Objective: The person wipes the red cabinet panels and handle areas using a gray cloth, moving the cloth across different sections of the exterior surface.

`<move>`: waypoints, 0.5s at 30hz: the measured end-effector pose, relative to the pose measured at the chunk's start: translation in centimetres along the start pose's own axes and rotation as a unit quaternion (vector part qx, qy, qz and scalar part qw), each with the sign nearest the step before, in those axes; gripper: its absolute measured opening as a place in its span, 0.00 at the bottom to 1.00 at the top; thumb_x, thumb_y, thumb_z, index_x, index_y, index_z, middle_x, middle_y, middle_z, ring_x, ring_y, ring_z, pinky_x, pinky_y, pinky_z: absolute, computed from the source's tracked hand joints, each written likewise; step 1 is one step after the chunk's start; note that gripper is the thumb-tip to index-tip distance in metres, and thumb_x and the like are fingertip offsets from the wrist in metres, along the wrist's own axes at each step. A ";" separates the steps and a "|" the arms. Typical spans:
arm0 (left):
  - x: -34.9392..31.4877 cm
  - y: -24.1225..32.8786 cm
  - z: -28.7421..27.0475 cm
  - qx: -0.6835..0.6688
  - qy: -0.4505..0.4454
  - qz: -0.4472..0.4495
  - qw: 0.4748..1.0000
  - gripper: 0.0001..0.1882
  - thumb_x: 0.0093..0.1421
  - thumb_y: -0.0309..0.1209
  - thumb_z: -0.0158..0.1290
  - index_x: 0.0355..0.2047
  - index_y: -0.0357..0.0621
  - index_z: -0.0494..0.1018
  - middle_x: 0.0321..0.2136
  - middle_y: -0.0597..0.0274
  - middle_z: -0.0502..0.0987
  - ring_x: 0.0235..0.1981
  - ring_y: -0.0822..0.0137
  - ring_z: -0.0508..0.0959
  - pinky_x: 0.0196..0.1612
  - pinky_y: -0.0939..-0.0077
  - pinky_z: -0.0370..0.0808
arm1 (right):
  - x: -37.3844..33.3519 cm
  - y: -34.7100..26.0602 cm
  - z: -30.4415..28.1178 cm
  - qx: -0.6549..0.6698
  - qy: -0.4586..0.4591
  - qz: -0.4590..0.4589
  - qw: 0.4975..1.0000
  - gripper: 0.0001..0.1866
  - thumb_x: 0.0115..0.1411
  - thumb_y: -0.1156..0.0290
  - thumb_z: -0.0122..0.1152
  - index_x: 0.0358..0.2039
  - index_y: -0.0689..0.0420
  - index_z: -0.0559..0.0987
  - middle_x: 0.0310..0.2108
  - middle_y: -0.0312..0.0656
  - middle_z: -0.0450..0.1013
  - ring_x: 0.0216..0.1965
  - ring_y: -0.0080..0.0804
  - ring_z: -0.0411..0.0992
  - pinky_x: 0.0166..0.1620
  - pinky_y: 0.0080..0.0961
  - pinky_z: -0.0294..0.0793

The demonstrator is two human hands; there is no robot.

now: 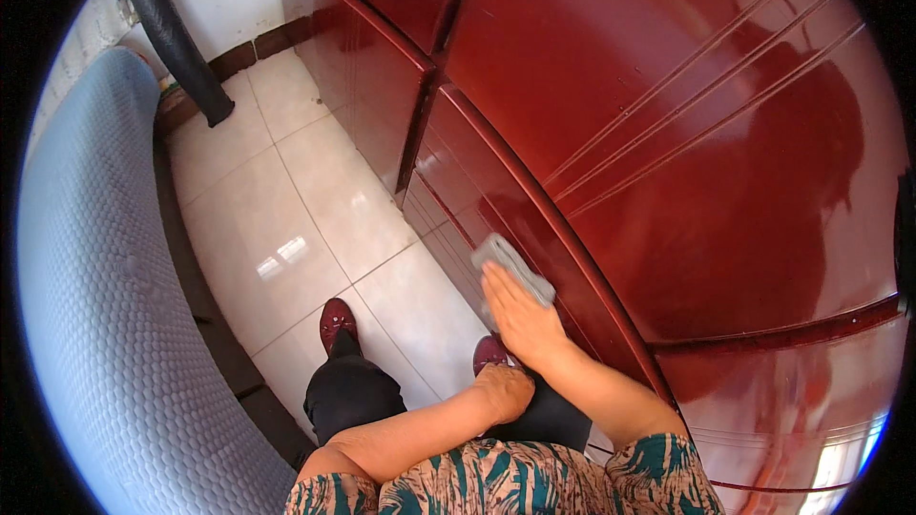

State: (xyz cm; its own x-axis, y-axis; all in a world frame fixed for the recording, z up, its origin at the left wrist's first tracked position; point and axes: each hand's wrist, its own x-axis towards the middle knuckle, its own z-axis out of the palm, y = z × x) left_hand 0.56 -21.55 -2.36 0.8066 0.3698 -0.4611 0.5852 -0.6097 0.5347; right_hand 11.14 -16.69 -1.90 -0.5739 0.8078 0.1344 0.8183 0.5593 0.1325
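Observation:
A folded grey cloth (513, 267) lies under the fingers of my right hand (523, 317). That hand presses it flat to the lower front of a glossy dark red cabinet (611, 95), just below a protruding curved ledge (544, 193). My left forearm crosses in front of my body to the right. At its end, my left hand (506, 391) rests on my right knee, its back turned up and its fingers bent down out of sight.
A bed or mattress with a light blue textured cover (105, 296) runs along the left. Pale glossy floor tiles (258, 200) lie between it and the cabinet. A thick black pipe (176, 38) stands by the far wall. My dark red shoes (338, 320) are on the tiles.

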 end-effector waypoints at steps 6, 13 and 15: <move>-0.4 -0.1 -0.5 0.002 -0.008 0.011 1.000 0.16 0.58 0.35 0.51 0.41 0.37 0.77 0.41 0.45 0.78 0.42 0.51 0.79 0.46 0.60 0.75 | -7.7 -1.2 -1.8 0.099 -0.051 0.064 0.992 0.24 0.57 0.76 0.46 0.55 0.67 0.68 0.61 0.51 0.62 0.64 0.41 0.58 0.65 0.32 0.57; -16.7 -2.3 -5.3 -0.145 0.314 -0.076 0.935 0.15 0.59 0.31 0.54 0.46 0.42 0.73 0.42 0.51 0.77 0.39 0.53 0.79 0.42 0.66 0.77 | -6.7 -1.7 0.1 0.132 0.000 0.068 0.989 0.20 0.57 0.76 0.46 0.50 0.66 0.72 0.58 0.53 0.65 0.64 0.43 0.58 0.65 0.35 0.55; -22.8 -1.7 -6.4 -0.176 0.463 -0.203 0.845 0.12 0.58 0.24 0.54 0.43 0.39 0.75 0.37 0.54 0.78 0.35 0.63 0.79 0.39 0.73 0.76 | -6.4 -1.3 0.8 0.149 0.001 0.085 0.985 0.19 0.58 0.76 0.44 0.50 0.67 0.72 0.57 0.54 0.65 0.64 0.43 0.57 0.66 0.36 0.53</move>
State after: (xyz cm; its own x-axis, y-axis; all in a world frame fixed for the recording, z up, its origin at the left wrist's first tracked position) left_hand -18.27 -24.48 11.81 0.1577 0.9875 0.0075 0.6867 -0.1151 0.7178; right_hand 13.76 -22.43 -3.72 -0.4276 0.8942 0.1323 0.8753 0.4461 -0.1867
